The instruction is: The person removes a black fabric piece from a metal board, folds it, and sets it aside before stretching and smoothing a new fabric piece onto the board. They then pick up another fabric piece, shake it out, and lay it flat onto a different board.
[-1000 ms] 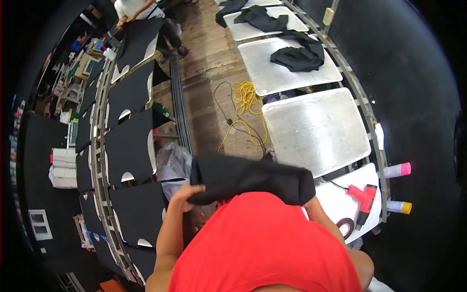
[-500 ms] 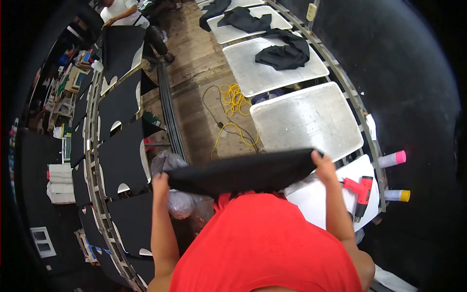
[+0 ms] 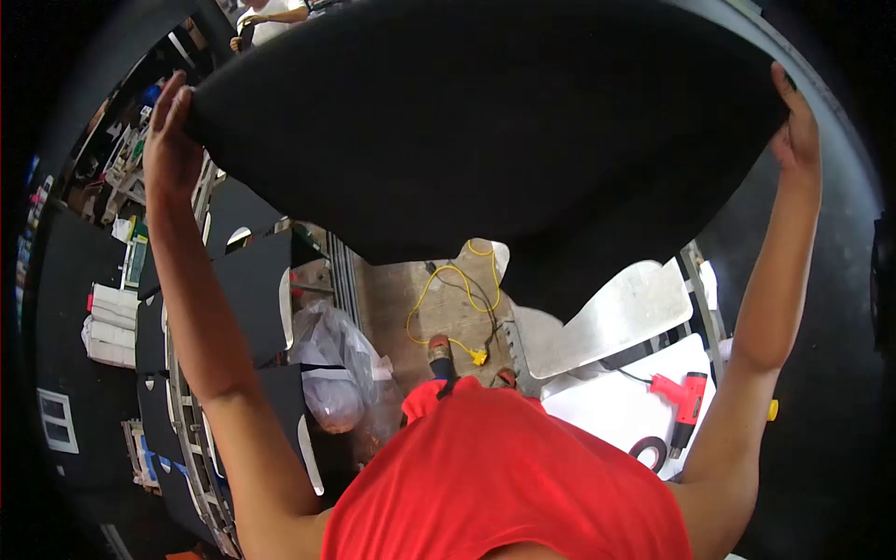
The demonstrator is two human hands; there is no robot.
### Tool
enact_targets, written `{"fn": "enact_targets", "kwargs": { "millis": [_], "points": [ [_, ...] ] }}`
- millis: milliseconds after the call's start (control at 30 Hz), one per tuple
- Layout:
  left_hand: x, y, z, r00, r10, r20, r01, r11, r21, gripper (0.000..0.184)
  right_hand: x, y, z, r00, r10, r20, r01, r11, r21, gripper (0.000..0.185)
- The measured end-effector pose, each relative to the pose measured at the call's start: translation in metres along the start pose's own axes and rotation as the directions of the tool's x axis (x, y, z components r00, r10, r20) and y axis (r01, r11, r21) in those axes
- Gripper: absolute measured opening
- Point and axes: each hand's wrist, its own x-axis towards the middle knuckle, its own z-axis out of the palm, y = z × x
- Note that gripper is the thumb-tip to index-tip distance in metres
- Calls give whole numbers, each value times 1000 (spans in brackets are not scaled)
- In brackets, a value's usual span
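Note:
A wide sheet of black fabric [image 3: 485,131] is stretched out in front of me, hiding much of the room behind it. My left hand [image 3: 173,140] grips its left corner between thumb and fingers. At the opposite corner my right hand [image 3: 795,131] pinches the edge, arm raised. The lower edge hangs in uneven folds. Below its right part shows a silvery flat board [image 3: 635,313], partly covered from view by the cloth.
On a white board [image 3: 597,406] to my right lie a red heat gun [image 3: 686,401] and a black tape roll [image 3: 648,454]. Black-covered boards [image 3: 245,294] line the left rail, beside plastic bags [image 3: 331,373]. A yellow cord [image 3: 415,313] crosses the floor. Another person [image 3: 271,21] stands far left.
Both my hands have risen and spread apart with the black fabric. The cloth, folded low near my chest before, is now opened wide and blocks the view of the boards ahead.

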Motion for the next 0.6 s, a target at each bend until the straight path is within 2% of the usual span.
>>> {"fn": "enact_targets", "kwargs": {
  "millis": [33,67,100,167,200,233,300,333,367,400,433,467,500,533,567,600],
  "points": [
    [11,9,7,999,-47,-22,42,982,-182,47,12,-9,-2,999,-45,29,46,999,-6,30],
    [16,15,14,995,-96,-33,78,930,-359,49,24,-18,-10,998,-26,57,27,1000,-14,28],
    [14,18,20,995,-88,-37,69,929,-364,49,30,-22,-21,998,-36,61,37,999,-15,28],
    [11,22,30,993,-95,64,106,974,-200,39,32,-33,-25,993,44,105,-40,999,-36,28],
    [21,0,16,991,-96,97,118,959,-258,45,28,-30,-25,997,-56,45,59,996,-69,29],
    [26,-13,11,991,-93,98,116,958,-262,45,32,-32,-37,997,-60,44,63,995,-72,29],
    [31,-26,11,973,-164,165,206,936,-287,42,44,-36,-72,976,99,192,-85,993,-82,30],
    [24,-16,24,973,-169,156,212,921,-328,41,39,-35,-74,977,98,191,-83,993,-86,30],
    [17,-19,26,973,-169,158,213,919,-332,41,24,-32,-71,998,46,51,-43,997,-62,36],
    [8,-25,29,978,-98,183,153,938,-310,41,5,-28,-69,996,-4,-94,0,999,-43,42],
    [-2,-30,33,977,-28,212,90,953,-289,41,-19,-22,-70,999,25,25,-20,979,-203,50],
    [-21,-30,39,967,-191,166,241,899,-367,42,-45,-13,-75,988,74,137,-20,933,-358,59],
    [-40,-53,25,950,-230,210,282,923,-263,43,-67,1,-88,983,152,100,-98,906,-413,75],
    [-69,-60,27,945,-305,120,320,938,-133,41,-95,-5,-67,973,223,58,-181,894,-410,82],
    [-97,-72,22,921,-348,172,364,929,-69,36,-102,29,-130,970,239,37,-207,901,-382,84],
    [-125,-58,34,875,-430,223,451,891,-47,33,-124,28,-142,939,332,-92,-340,854,-393,84]
  ]
}}
